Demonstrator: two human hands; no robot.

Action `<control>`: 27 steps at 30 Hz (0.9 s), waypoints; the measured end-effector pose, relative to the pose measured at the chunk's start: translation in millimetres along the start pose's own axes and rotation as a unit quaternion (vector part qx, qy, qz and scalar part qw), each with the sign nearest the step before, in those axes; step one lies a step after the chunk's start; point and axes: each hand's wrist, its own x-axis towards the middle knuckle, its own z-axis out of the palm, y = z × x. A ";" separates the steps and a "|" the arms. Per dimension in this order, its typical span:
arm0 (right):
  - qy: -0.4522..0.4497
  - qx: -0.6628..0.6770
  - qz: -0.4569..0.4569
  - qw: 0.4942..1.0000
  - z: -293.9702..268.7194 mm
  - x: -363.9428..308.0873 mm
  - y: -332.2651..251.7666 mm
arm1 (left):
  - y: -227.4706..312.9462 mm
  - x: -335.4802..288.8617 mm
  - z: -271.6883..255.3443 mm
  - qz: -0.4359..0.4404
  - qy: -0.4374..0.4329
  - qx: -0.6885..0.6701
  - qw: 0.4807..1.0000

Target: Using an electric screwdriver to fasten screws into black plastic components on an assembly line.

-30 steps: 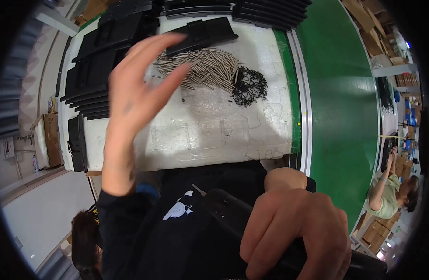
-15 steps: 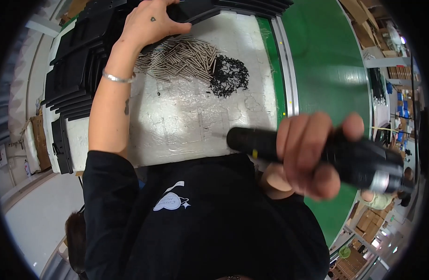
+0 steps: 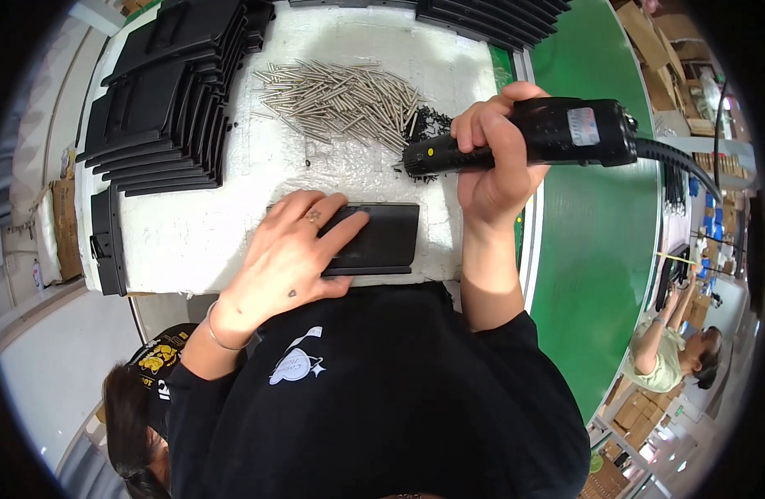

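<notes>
A flat black plastic panel (image 3: 386, 237) with a raised lip lies on the white tabletop close to my body. My left hand (image 3: 287, 245) grips its left part, fingers across the top and thumb along the near edge. In my right hand (image 3: 503, 158) is a black corded electric screwdriver (image 3: 557, 133), its nose pointing left. That nose reaches over a pile of small black screws (image 3: 432, 125) and partly hides them; the bit's tip does not show clearly. Beside the screws spreads a heap of silver metal pins (image 3: 341, 100).
Stacks of black plastic panels (image 3: 162, 108) line the left side, with more panels (image 3: 499, 21) at the far edge. A green surface (image 3: 582, 249) runs along the right behind a metal rail. The screwdriver's cable (image 3: 682, 158) trails right. Another person (image 3: 669, 349) is at far right, one more at lower left.
My left hand has come back from the far stacks and now holds a black panel near me. My right hand has carried the screwdriver up and away from me to the screw pile.
</notes>
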 end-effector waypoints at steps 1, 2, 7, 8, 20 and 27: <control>-0.004 -0.006 0.004 1.000 -0.8 -0.2 1.9 | -0.4 2.1 -0.6 -0.001 0.003 -0.001 1.000; -0.006 -0.007 0.003 1.000 -0.3 -0.2 1.1 | -1.9 5.7 -2.3 -0.011 0.005 -0.048 0.999; 0.003 0.037 -0.031 0.999 2.6 -4.7 -18.9 | -15.6 36.2 4.1 -0.017 0.077 -0.189 0.979; -0.005 0.031 -0.034 0.999 6.4 -5.4 -25.8 | -19.5 46.5 8.1 -0.019 0.080 -0.190 0.978; -0.020 0.051 -0.123 0.991 -18.7 -1.9 -51.0 | -23.2 103.4 32.7 0.140 0.241 -0.109 0.954; -0.066 0.071 -0.122 0.988 -21.0 -1.1 -54.8 | -22.2 105.0 28.0 0.147 0.262 -0.112 0.947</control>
